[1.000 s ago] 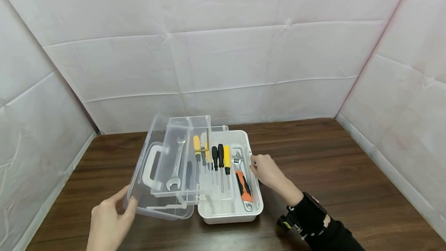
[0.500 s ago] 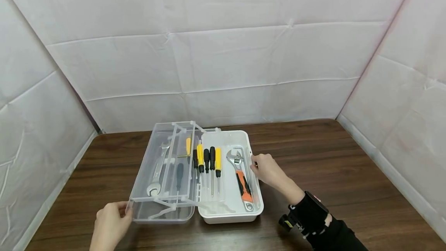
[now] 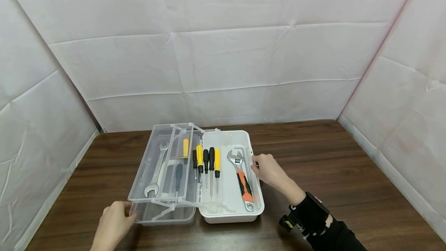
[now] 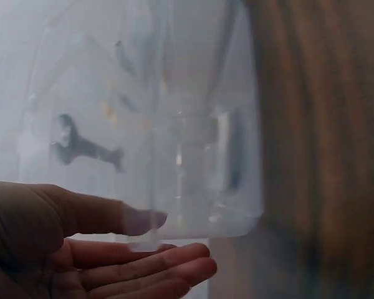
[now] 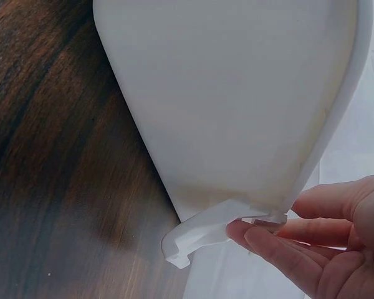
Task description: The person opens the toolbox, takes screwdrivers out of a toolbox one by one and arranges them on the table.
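A white toolbox point(image 3: 230, 219) stands with its clear lid point(image 3: 170, 220) swung open to the left. My left hand point(image 3: 115, 220) pinches the lid's front left corner; in the left wrist view the thumb lies on one side of its edge, the fingers on the other. On the box's right side my right hand point(image 3: 270, 171) grips the white latch point(image 5: 206, 232) by the rim. An orange-handled adjustable wrench point(image 3: 245, 189) lies in the box beside a silver hex key. Above the lid hangs a clear tray point(image 3: 162, 197) with an open-end wrench point(image 3: 153, 183) in it.
Several screwdrivers point(image 3: 211, 160) with black and yellow handles lie in a second clear tray by the box's left side. A brass-coloured hex key point(image 3: 180, 157) is in the left tray. The brown wooden table point(image 3: 320, 158) is bounded by white sheet walls point(image 3: 226, 57).
The lid and its trays have swung down to the left, the left hand lowering with them. The screwdrivers shifted left with their tray. My right hand has stayed at the box's right side.
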A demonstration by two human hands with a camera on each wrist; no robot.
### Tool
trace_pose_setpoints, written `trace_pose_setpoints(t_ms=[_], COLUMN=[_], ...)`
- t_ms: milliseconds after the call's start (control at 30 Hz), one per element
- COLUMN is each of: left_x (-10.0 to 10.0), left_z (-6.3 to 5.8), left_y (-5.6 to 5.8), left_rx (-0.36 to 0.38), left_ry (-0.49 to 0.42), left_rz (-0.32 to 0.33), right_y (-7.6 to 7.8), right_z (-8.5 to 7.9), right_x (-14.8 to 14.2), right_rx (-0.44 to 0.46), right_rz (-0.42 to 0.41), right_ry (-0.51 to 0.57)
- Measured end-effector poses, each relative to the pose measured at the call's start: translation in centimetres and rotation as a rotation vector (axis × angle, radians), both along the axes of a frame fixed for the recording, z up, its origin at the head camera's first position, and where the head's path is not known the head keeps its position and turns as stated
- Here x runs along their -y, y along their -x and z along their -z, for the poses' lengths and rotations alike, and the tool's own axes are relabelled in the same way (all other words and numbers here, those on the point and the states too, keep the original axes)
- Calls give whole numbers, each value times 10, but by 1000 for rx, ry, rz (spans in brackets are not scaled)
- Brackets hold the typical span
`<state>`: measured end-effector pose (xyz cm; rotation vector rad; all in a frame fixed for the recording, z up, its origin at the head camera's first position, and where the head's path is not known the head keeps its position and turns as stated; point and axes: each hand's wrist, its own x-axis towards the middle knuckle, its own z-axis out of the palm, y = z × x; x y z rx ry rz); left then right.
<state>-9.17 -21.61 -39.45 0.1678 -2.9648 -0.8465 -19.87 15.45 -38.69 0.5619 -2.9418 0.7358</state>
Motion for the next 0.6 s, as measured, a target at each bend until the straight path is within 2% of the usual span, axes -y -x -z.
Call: trace_pose_setpoints(t_ms=[100, 333, 433, 600], left_x=[1, -8, -15, -23], left_z=[-9, -24, -28, -34], left_y=[2, 11, 19, 30], left_rx=[-36, -310, -337, -290], left_ry=[-11, -96, -151, -218], left_rz=[-1, -107, -133, -124], right_y=[0, -1, -1, -2], right_z=[0, 1, 0, 1], right_x=[-1, 0, 1, 3], right_rx=[8, 16, 12, 5], right_rz=[4, 34, 42, 50], right_ry=[1, -9, -10, -13])
